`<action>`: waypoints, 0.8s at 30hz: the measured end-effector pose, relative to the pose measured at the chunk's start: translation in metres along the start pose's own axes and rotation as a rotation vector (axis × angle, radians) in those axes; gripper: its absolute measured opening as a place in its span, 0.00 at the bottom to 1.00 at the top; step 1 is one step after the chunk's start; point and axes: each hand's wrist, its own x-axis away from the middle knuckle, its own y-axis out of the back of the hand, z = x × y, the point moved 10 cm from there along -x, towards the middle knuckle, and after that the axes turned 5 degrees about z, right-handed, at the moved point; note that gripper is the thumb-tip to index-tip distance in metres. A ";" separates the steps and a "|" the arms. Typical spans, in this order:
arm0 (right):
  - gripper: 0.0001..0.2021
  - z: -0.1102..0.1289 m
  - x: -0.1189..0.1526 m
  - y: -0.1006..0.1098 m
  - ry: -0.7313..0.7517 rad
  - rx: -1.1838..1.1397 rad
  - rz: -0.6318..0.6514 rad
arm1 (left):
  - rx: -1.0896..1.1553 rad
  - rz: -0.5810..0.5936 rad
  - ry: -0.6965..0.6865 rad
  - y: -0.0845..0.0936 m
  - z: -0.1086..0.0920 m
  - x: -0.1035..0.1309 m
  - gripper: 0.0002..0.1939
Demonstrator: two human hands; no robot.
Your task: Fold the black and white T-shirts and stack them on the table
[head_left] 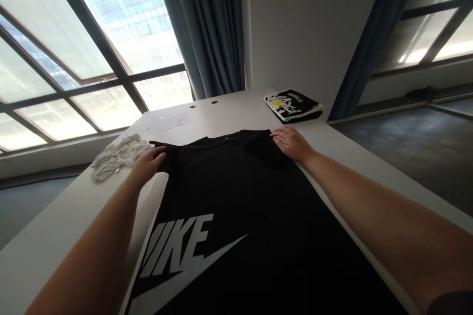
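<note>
A pale tabletop (229, 114) is seen beneath a black shirt (258, 197), spread flat; white cloth (120, 155) lies left of the shirt. Smoothing appears in hand; any further adjustment calls for even tension. Each grip, left hand (147, 165) and right hand (293, 143), is part-open at a sleeve; whether fabric is pinched cannot be told. The shirt's hem is cut off.

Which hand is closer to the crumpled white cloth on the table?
Left. The left hand is just beside the crumpled white cloth, on one sleeve of the black short-sleeved T-shirt. The right hand is farther off, across the shirt at its other sleeve.
</note>
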 end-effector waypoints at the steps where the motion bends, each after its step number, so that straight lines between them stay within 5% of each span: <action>1: 0.21 0.000 0.000 -0.001 -0.002 -0.003 0.009 | -0.081 0.014 -0.087 -0.004 -0.021 -0.001 0.30; 4: 0.21 -0.003 0.001 -0.004 -0.017 -0.003 0.038 | -0.218 0.160 -0.257 -0.036 -0.068 0.003 0.32; 7: 0.21 -0.004 0.001 -0.005 -0.014 0.010 0.055 | -0.336 0.292 -0.280 -0.072 -0.083 0.013 0.36; 11: 0.22 0.004 0.000 -0.014 0.038 -0.007 0.125 | -0.483 0.316 -0.250 -0.106 -0.065 0.015 0.36; 15: 0.26 0.019 0.007 -0.047 0.089 -0.057 0.382 | -0.511 0.416 -0.221 -0.134 -0.026 0.008 0.39; 19: 0.34 0.018 0.018 -0.078 0.052 -0.003 0.607 | -0.485 0.425 -0.231 -0.140 -0.007 0.002 0.41; 24: 0.34 0.004 0.017 -0.085 0.017 0.039 0.632 | -0.473 0.391 -0.233 -0.136 -0.004 0.006 0.42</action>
